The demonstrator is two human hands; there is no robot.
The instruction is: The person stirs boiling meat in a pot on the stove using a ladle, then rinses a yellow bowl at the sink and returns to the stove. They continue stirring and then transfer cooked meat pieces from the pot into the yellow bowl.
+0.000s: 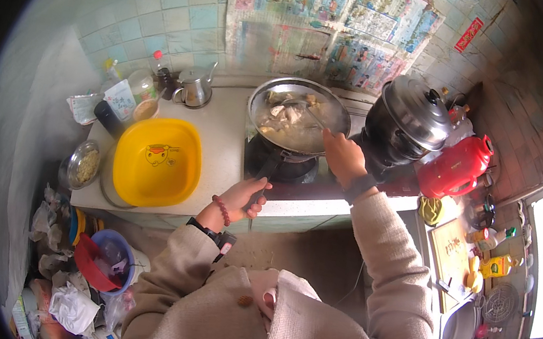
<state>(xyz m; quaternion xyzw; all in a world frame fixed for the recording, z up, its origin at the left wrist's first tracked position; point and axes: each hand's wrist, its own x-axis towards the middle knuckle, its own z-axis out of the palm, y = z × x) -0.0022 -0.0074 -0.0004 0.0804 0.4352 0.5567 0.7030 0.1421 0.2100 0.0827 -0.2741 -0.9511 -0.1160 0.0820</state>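
A steaming wok [255,131] sits on the left burner of the gas stove [298,173], with pale and yellowish chunks of food [288,119] in cloudy liquid. My left hand [240,199] is closed round the wok's dark handle [270,168], which points toward me. My right hand [344,157], at the wok's right rim, grips a long-handled metal cooking utensil [312,115]. Its head reaches into the food, and steam blurs its exact shape.
A lidded steel pot [413,116] stands right of the wok, beside a red thermos [455,166]. On the left counter are a yellow basin [184,189], a steel kettle [195,87] and a metal bowl [86,164] of food. A cutting board [450,259] lies at right, near the sink [458,335].
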